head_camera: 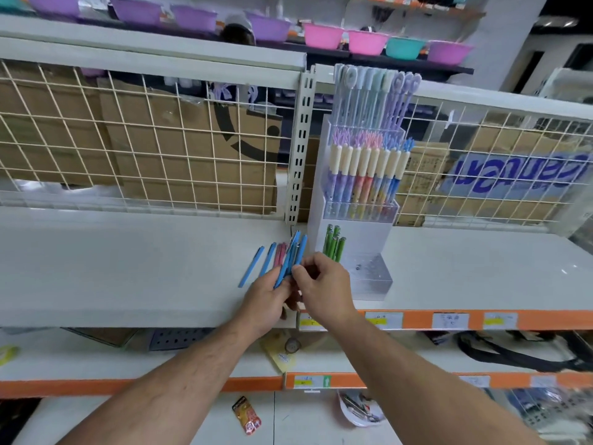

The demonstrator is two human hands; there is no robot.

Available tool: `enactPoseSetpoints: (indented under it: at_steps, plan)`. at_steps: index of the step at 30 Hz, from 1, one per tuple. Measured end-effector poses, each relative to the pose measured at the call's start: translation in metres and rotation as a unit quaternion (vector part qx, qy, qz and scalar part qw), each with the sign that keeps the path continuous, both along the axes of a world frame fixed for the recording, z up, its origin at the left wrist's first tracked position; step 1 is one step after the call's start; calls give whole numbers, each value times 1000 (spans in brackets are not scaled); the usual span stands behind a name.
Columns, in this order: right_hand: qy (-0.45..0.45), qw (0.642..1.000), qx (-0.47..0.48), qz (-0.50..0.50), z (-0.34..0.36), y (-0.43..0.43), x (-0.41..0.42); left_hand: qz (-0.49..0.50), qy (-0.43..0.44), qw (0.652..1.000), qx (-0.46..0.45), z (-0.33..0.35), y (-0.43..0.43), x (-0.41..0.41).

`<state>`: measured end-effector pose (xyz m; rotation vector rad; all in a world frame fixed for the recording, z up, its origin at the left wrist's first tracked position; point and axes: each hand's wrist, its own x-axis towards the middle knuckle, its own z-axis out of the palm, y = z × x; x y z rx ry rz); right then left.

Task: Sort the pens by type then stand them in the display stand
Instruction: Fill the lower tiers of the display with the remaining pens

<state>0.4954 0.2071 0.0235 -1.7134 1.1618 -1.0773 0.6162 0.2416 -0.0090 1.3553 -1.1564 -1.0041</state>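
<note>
From the head camera, both forearms reach forward over a white shelf (pixel 128 268) to meet just left of a clear tiered display stand (pixel 373 281). The left hand (pixel 269 300) is curled around the lower ends of a bunch of blue pens (pixel 290 258), which fan up and away from it, tips pointing toward the far side. The right hand (pixel 324 284) has its fingers bent, and its fingertips pinch the same bunch just above the left hand's grip.

On the shelf left of the held bunch lie loose pens: one single blue pen (pixel 251 266) farthest left, a second blue one beside it, then a couple of pink pens (pixel 279 253), partly hidden behind the bunch.

In the stand, green pens (pixel 333 244) stand in the low front tier at its left end. Cream-capped pens (pixel 365 165) fill the middle tier, and pastel loop-topped pens (pixel 375 91) fill the top tier.

A wire grid (pixel 160 139) backs the shelf, with cardboard boxes (pixel 192 139) behind it. Coloured bowls (pixel 324 35) sit on a far higher shelf.
</note>
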Motion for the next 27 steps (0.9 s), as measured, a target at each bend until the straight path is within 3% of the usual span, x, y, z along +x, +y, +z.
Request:
enactPoseSetpoints:
  at_steps: [3, 8, 19, 27]
  plan:
    - [28, 999, -31, -6, -4, 2, -18, 3, -5, 1000, -8, -4, -1, -11]
    - [61, 997, -47, -19, -11, -6, -54, 107, 1, 994, 6, -6, -13, -27]
    - [65, 997, -17, -28, 14, -70, -105, 159, -190, 967, 51, -35, -52, -34]
    - [69, 997, -22, -13, 25, -106, -95, 158, -71, 983, 54, -39, -54, -30]
